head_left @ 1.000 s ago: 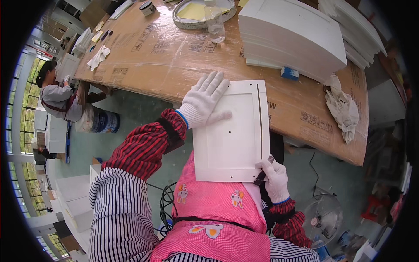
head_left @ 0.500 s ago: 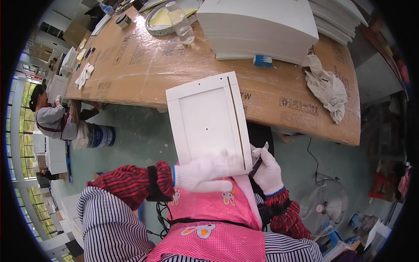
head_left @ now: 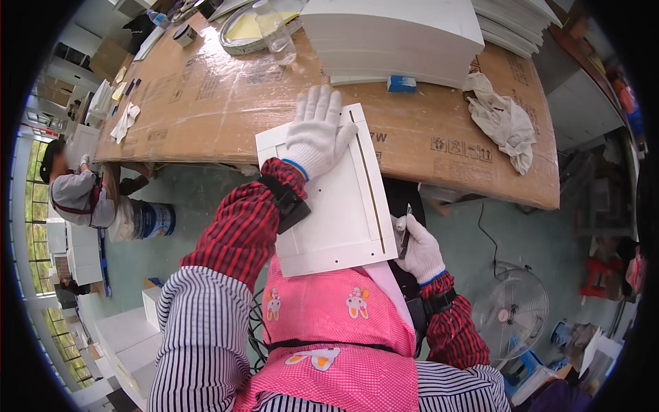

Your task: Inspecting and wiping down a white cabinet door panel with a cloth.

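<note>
A white panel [head_left: 319,230] with a recessed middle, a dark groove down its right side and small holes rests tilted between my lap and the table edge. My left hand [head_left: 317,134], in a white knit glove, lies flat across the panel's upper part with fingers stretched and thumb out. Beside the panel's lower right edge my gloved right hand [head_left: 422,254] is closed round a slim dark tool [head_left: 404,244] with a silvery tip; its exact kind does not show. A pink apron [head_left: 316,295] lies under the panel's lower edge.
The cardboard-covered table [head_left: 226,130] carries a tall stack of white panels [head_left: 395,41], a blue block [head_left: 401,84], a crumpled cloth [head_left: 504,127] and a clear bottle [head_left: 274,34]. A fan [head_left: 511,312] stands at right. Another person [head_left: 75,189] works at left near a bucket [head_left: 154,218].
My left hand has gone from the panel's lower edge up and away to its upper part, uncovering the bottom holes. The right hand still grips the dark tool.
</note>
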`<move>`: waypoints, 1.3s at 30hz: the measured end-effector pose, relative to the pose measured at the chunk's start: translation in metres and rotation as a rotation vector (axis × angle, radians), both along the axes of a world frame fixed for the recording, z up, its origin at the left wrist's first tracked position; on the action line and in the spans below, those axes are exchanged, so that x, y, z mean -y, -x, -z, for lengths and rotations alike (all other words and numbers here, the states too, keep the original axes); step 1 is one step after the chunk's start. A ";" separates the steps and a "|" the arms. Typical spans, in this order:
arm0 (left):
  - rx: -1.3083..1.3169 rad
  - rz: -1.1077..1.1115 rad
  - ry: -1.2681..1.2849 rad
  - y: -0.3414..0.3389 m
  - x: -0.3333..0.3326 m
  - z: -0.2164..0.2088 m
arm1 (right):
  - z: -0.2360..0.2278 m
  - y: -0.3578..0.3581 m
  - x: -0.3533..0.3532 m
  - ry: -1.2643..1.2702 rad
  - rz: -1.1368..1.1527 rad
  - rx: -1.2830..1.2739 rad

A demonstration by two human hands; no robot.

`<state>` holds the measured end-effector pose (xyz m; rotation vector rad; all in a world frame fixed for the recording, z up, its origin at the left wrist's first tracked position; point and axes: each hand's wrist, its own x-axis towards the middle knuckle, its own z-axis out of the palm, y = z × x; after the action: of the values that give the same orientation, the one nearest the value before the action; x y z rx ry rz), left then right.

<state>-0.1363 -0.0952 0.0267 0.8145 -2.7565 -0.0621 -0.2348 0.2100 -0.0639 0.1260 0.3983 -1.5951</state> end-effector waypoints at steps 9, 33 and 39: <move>0.051 0.167 -0.143 -0.040 -0.138 0.006 | 0.004 0.000 -0.004 0.024 0.007 0.012; 0.437 0.066 0.031 -0.215 -0.083 -0.047 | -0.009 -0.001 -0.004 0.101 0.038 -0.039; 0.481 -0.824 0.403 -0.299 0.020 -0.091 | -0.003 0.000 0.000 0.098 0.002 -0.028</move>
<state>0.1629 -0.1150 0.1178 1.9269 -2.4183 0.9076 -0.2351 0.2102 -0.0609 0.0293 0.3412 -1.6164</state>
